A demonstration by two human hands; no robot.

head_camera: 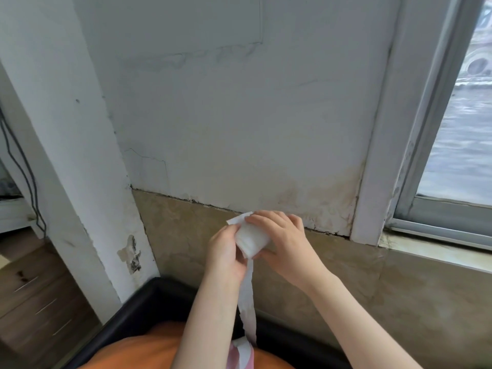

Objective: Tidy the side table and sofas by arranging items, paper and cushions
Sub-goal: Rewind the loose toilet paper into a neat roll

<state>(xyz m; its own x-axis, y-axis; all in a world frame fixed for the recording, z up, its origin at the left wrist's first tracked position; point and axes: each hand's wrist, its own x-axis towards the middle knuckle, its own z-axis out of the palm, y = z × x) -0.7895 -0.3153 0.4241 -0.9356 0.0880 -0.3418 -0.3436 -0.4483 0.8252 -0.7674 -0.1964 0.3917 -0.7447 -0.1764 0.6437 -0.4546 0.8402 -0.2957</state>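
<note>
Both hands hold a roll of paper in front of the wall

The left hand [225, 253] grips the near, left end of a white roll of paper [249, 242], with its fingers curled round it; the right hand [279, 238] covers the roll from above and from the right, its fingers bent over the top and its thumb under the roll; the roll is held in the air between the two hands, in front of the beige tiled lower part of the wall [239, 115]. A loose strip of paper [247, 302] hangs down from the roll between the forearms and reaches a pink and white thing at the bottom edge, which I cannot identify. Below the arms there is a black sofa [149, 302] with an orange cushion [141, 352] on it; at the right is a window [458, 145]; at the left are wooden drawers [34, 296].
</note>
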